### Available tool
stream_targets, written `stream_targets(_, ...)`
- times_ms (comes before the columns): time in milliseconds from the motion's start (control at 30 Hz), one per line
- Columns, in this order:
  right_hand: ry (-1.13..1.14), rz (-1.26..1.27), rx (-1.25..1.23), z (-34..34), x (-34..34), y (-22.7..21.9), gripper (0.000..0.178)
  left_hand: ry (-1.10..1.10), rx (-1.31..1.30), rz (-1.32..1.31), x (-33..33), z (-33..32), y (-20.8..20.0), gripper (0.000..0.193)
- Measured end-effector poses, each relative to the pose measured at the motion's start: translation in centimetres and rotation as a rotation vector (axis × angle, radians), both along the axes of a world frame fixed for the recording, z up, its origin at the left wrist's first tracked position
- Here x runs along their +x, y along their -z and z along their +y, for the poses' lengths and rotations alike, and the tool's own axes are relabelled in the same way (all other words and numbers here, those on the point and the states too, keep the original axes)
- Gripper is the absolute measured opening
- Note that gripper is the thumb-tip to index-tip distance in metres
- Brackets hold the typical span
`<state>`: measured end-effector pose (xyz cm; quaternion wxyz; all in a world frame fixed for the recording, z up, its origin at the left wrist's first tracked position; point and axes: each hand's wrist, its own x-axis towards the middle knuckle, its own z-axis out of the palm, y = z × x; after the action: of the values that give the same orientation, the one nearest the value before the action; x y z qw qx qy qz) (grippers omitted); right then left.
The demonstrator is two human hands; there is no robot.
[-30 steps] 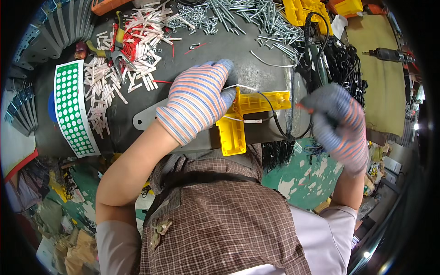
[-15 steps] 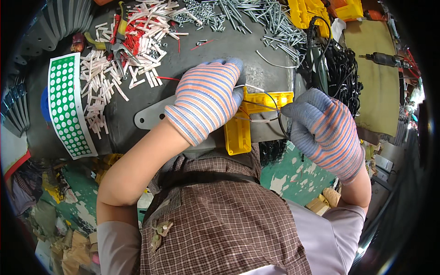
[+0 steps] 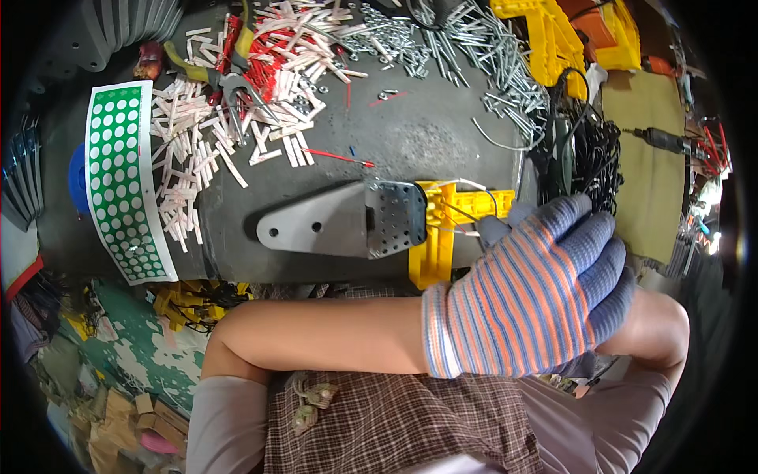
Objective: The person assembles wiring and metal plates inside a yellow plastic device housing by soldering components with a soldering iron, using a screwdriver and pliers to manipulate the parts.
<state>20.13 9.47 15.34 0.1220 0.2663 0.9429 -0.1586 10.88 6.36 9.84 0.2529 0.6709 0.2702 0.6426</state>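
Note:
A yellow plastic part [image 3: 430,261] with wires lies on the dark table, against the right end of a grey metal bracket [image 3: 324,223] with holes and a dark perforated end plate [image 3: 399,217]. Thin wires [image 3: 466,221] cross the yellow part and run to the fingertips of my right hand [image 3: 496,229], which seem closed on them. My left hand [image 3: 525,296], in a striped knit glove, reaches across to the right and covers most of my right hand. Its fingers are bent; what they grip is hidden beneath.
White sleeve pieces [image 3: 197,150], red bits and pliers [image 3: 237,83] lie at the far left, near a green sticker sheet [image 3: 122,182] with white dots. Screws [image 3: 505,71] and nuts are heaped at the back. Black cables [image 3: 596,158], yellow parts [image 3: 553,43] and a screwdriver-like tool [image 3: 663,141] are to the right.
My left hand has left the yellow part and swung right over my right hand, uncovering the bracket and its perforated plate. The view has shifted slightly.

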Motion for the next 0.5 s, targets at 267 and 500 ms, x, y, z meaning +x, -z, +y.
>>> stream_targets(267, 0.046, 0.392, -0.158, 0.9, -0.3, 0.3, 0.018, -0.035, 0.058, -0.105, -0.7, 2.1, 1.5, 0.040)
stream_targets(500, 0.047, 0.735, -0.173, 1.0, 0.0, 0.7, 0.019, 0.076, 0.102, -0.039, -2.8, 2.1, 3.6, 0.055)
